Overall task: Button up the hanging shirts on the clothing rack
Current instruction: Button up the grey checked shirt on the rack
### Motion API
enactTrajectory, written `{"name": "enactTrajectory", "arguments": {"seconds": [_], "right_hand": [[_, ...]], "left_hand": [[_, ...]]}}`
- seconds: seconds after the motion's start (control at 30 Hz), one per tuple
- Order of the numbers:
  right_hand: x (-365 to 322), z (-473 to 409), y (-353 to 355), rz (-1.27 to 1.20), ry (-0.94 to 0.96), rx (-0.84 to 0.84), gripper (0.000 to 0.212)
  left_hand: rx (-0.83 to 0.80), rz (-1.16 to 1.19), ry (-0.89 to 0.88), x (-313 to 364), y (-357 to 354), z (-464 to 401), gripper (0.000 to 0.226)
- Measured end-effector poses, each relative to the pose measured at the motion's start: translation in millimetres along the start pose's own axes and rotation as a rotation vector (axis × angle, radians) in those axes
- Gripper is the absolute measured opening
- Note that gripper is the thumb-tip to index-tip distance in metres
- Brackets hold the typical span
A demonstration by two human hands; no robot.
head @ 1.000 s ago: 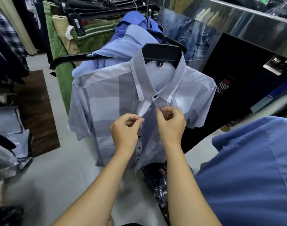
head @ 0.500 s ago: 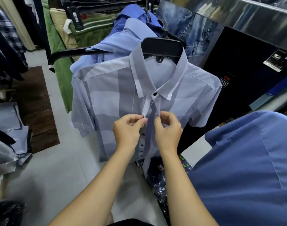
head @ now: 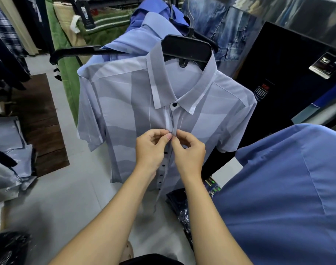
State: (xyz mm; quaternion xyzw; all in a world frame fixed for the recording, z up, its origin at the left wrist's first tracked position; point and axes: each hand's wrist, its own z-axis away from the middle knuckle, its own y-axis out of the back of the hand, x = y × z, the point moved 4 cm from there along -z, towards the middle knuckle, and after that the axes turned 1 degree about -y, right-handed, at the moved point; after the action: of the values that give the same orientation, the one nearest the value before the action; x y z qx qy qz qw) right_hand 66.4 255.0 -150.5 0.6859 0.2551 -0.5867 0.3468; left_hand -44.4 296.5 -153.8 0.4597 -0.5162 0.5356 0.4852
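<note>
on the black hanger point(head: 186, 49) at the rack's front hangs the grey striped shirt point(head: 125, 104), collar button point(head: 174, 104) fastened, while your left hand point(head: 150, 150) and right hand point(head: 190, 153) pinch the placket point(head: 170, 121) edges just below it, fingers clamped on fabric.

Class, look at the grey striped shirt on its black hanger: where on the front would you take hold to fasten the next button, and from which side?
Pinch the two front edges of the shirt just below the fastened collar button, one from each side, as the left hand and right hand do. The placket hangs vertically facing the person, so a frontal pinch brings the edges together.
</note>
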Motion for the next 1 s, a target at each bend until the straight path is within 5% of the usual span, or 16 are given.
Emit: {"name": "enactTrajectory", "arguments": {"seconds": [0.43,0.8,1.0], "right_hand": [[1,-4,-4,-0.077,0.024,-0.076,0.039],[-5,-10,5,-0.123,0.006,-0.105,0.024],[-7,-13,9,-0.095,0.071,-0.132,0.037]], "left_hand": [[-0.016,-0.175,-0.121,4,1,-8,0.02],[-0.066,-0.136,-0.067,5,0,-8,0.004],[-0.066,-0.206,-0.111,7,0,-14,0.006]]}}
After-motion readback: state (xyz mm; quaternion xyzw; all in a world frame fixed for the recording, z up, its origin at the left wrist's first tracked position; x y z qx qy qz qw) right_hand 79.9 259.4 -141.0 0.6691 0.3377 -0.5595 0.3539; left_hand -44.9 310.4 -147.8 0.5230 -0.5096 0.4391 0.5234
